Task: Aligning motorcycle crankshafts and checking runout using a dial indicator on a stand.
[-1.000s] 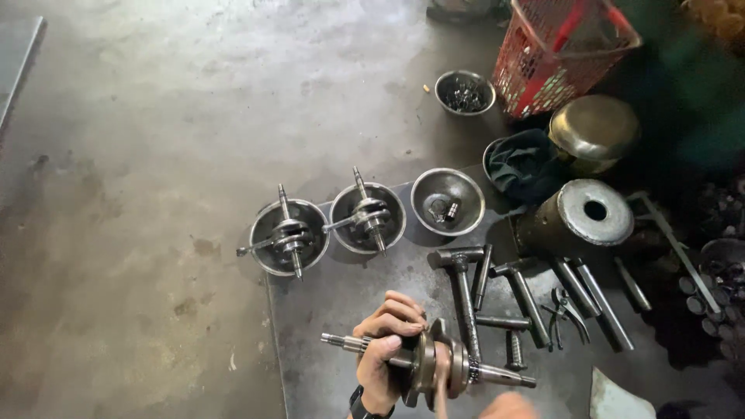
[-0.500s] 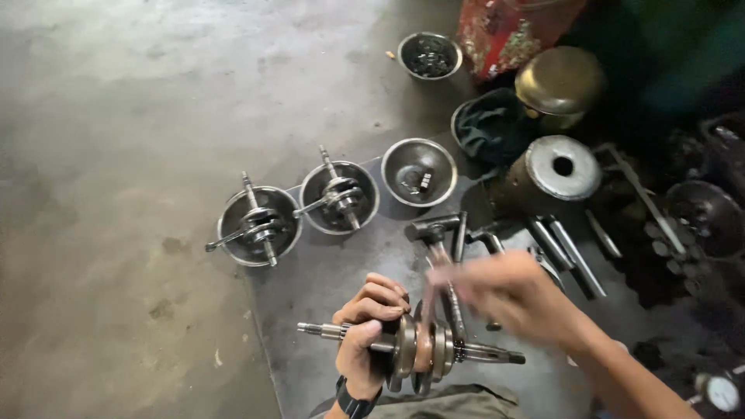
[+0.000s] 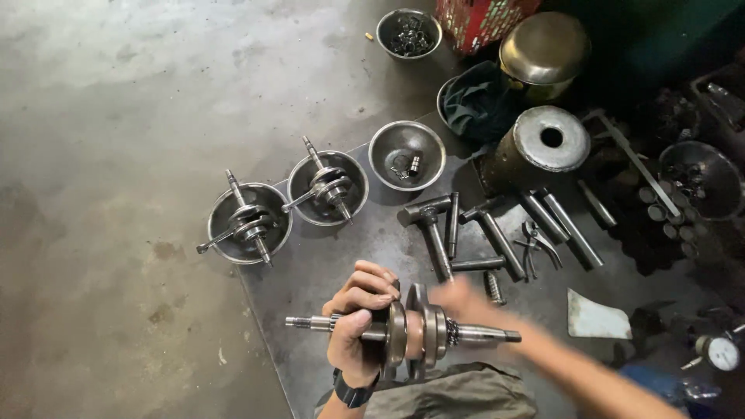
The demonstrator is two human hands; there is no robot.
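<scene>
Since half a second ago, right hand has drawn back from the tools to the crankshaft's right end.
Left hand grips the crankshaft's left shaft, fingers wrapped tight, holding it level above the metal sheet. Right hand is blurred; I cannot tell how its fingers sit. Two more crankshafts rest in bowls beyond.
</scene>
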